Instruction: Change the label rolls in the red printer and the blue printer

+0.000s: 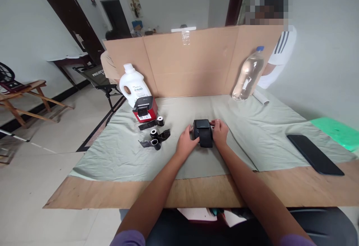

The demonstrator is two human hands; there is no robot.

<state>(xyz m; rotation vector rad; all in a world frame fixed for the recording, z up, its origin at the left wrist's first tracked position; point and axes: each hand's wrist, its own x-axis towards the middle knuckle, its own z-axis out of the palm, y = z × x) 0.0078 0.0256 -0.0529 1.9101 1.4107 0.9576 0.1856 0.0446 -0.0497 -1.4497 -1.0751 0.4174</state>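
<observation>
A small black printer-like box (202, 131) stands on the pale green cloth (129, 156) in the middle of the table. My left hand (186, 141) grips its left side with curled fingers. My right hand (219, 131) holds its right side, fingers resting on the top edge. To the left lie several small black rolls with loose black strips (155, 135), apart from both hands.
A red and black printer (144, 109) and a white jug (132, 85) stand at the back left. A clear water bottle (248, 74) leans on the cardboard wall (193, 62). A black phone (314, 153) lies at right. A person in a white shirt (280, 57) stands behind the wall.
</observation>
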